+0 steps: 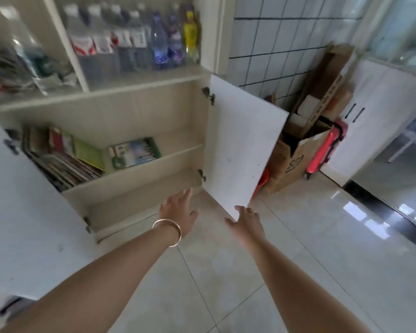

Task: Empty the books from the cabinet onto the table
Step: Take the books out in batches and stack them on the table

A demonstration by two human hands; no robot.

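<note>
Cream laminate lines the cabinet, both its doors swung wide; the left door runs off frame. Books lean in a blurred stack on the middle shelf, too smeared to count, with 1 green book flat beside them. 2 hands reach forward with fingers spread, holding nothing: the left hand before the bottom shelf, the right hand touching the right door. Bottles stand above; a cardboard box sits behind that door.
</note>
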